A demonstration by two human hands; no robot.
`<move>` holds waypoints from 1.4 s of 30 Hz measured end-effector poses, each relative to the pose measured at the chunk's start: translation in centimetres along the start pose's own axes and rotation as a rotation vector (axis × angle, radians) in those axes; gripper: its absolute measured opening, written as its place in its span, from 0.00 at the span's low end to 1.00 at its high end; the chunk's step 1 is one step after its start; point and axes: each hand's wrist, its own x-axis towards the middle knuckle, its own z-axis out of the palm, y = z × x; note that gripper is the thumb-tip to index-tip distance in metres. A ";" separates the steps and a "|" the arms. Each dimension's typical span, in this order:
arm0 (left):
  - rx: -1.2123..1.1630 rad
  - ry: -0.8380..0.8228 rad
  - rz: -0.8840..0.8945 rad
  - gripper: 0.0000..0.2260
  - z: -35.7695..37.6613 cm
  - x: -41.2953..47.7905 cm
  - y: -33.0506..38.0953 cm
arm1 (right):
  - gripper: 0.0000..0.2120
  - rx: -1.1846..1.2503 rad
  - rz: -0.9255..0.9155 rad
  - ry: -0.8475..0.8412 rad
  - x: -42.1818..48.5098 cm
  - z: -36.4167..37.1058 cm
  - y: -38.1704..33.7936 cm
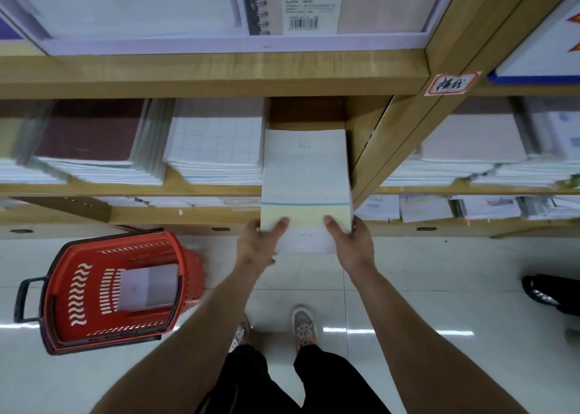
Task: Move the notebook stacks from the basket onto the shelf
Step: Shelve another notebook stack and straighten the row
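I hold a stack of pale notebooks (306,175) with a dotted blue and yellow cover. Its far end reaches into the gap at the right end of the wooden shelf (219,190). My left hand (260,247) grips the stack's near left corner, thumb on top. My right hand (351,244) grips the near right corner the same way. The red basket (78,291) stands on the floor at my left, with another pale notebook stack (147,286) lying inside it.
Other notebook piles (216,150) fill the shelf to the left of the gap, and a wooden upright (376,162) bounds it on the right. More stacks lie on the shelves above, below and in the bay to the right. A dark shoe (546,294) shows at the right edge.
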 end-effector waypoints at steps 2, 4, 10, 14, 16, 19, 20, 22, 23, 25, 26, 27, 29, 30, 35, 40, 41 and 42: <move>-0.057 0.054 -0.005 0.24 0.7 -0.8 -0.6 | 0.19 0.001 -0.002 0.018 0.0 0.2 -0.2; -0.063 0.098 0.036 0.26 1.3 -0.3 0.2 | 0.19 0.010 -0.001 0.049 0.6 0.4 -0.8; 0.008 0.108 0.091 0.20 1.1 2.7 3.7 | 0.23 -0.013 -0.026 0.060 2.7 1.0 -3.9; 0.109 0.053 0.112 0.19 0.2 1.5 3.1 | 0.23 -0.142 -0.068 0.036 2.0 0.5 -2.5; 0.187 0.095 0.151 0.22 0.5 -0.4 2.8 | 0.22 -0.160 -0.106 0.041 1.3 0.5 -1.8; 0.264 0.217 0.166 0.21 2.0 -1.6 3.1 | 0.19 -0.112 -0.140 0.113 1.0 0.8 -2.4; 0.244 0.226 0.185 0.22 2.5 -1.4 3.4 | 0.20 -0.104 -0.141 0.141 1.2 1.0 -2.9; 0.198 0.218 0.184 0.20 3.1 -0.4 4.3 | 0.22 -0.113 -0.132 0.149 1.9 1.1 -4.1; 0.196 0.215 0.177 0.19 3.1 0.1 4.6 | 0.24 -0.119 -0.115 0.135 2.1 1.1 -4.5; 0.218 0.200 0.198 0.19 2.6 1.0 5.2 | 0.27 -0.118 -0.090 0.095 2.4 1.0 -4.8; 0.229 0.178 0.208 0.19 2.2 1.1 5.3 | 0.27 -0.127 -0.097 0.071 2.4 0.8 -4.5; 0.238 0.144 0.216 0.19 1.7 1.2 5.1 | 0.25 -0.156 -0.115 0.049 2.1 0.5 -3.9; 0.247 0.063 0.256 0.19 0.7 1.0 4.0 | 0.24 -0.226 -0.161 0.019 1.2 0.0 -2.6; 0.251 0.047 0.270 0.20 0.4 0.8 3.3 | 0.25 -0.254 -0.181 0.013 0.8 -0.3 -2.0; 0.322 0.034 0.282 0.25 1.7 0.3 2.5 | 0.38 -0.292 -0.183 -0.064 0.4 0.1 -2.0; 0.352 0.033 0.258 0.29 2.6 1.5 4.3 | 0.44 -0.273 -0.071 -0.051 1.8 1.6 -4.2; 0.349 0.009 0.249 0.31 2.8 1.9 4.7 | 0.46 -0.265 -0.067 -0.053 1.9 1.9 -4.5; 0.339 -0.022 0.239 0.34 2.8 2.1 5.1 | 0.47 -0.252 -0.067 -0.059 2.2 2.3 -4.4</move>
